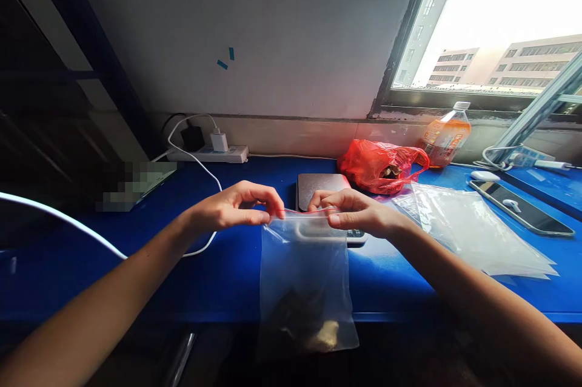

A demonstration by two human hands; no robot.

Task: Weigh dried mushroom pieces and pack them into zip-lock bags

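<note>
Between my two hands hangs a clear zip-lock bag (304, 272) with a red line along its top edge. My left hand (243, 205) pinches the bag's upper left corner between thumb and fingers. At the upper right, my right hand (357, 211) grips the same edge. Dark pieces and one pale yellowish piece lie in the bottom of the bag; their kind I cannot make out. The bag hangs in front of the table's near edge. Behind it sits a digital scale (318, 184), partly hidden by the bag and my right hand.
On the blue table (236, 278) a red plastic bag (368, 165) with dark pieces stands beside an orange drink bottle (448, 135). Flat clear bags (482, 235) lie at the right, near a phone (522, 208). A power strip (231, 154) and white cable (200, 162) are at the back left.
</note>
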